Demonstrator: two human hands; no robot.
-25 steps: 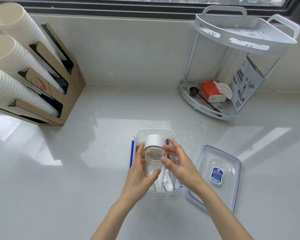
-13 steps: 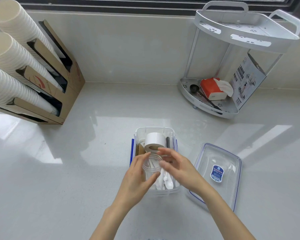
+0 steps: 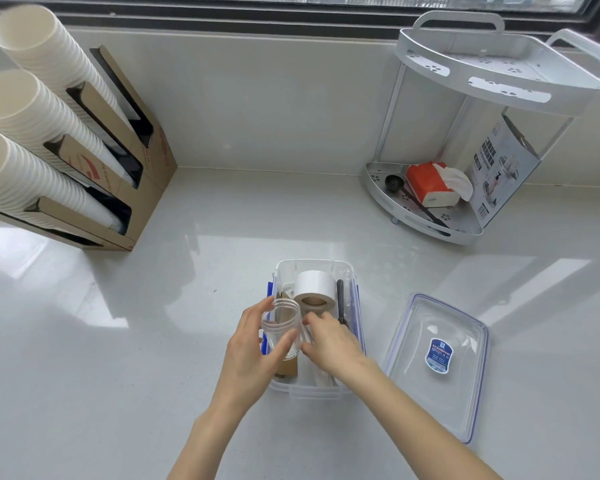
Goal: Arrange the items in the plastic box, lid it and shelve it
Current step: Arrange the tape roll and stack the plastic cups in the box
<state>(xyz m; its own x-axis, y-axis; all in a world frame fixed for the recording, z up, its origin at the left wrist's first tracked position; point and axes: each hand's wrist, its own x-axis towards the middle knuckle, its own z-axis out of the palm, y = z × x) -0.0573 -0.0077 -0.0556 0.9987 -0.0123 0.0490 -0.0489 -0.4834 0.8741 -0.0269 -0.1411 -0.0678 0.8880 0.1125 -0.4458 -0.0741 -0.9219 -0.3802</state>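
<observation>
A clear plastic box [image 3: 314, 265] with blue clips stands on the white counter in front of me. A white tape roll [image 3: 315, 289] lies at its far end, with a dark pen-like item [image 3: 340, 299] along its right wall. My left hand [image 3: 248, 355] grips a clear plastic jar [image 3: 281, 329], open mouth facing away, at the box's left side. My right hand [image 3: 331, 342] reaches into the box among white plastic pieces; I cannot tell whether it grips anything. The clear lid [image 3: 437, 362] with a blue sticker lies to the right of the box.
A white two-tier corner shelf [image 3: 499, 74] stands at the back right; its lower tier holds a red-and-white tissue pack [image 3: 430, 185], a black scoop and a printed carton. A cardboard dispenser [image 3: 118, 161] with stacked paper cups stands at the back left.
The jar has come down from upright above the box and shifted to the box's left side. My right hand has left the jar and dipped into the box.
</observation>
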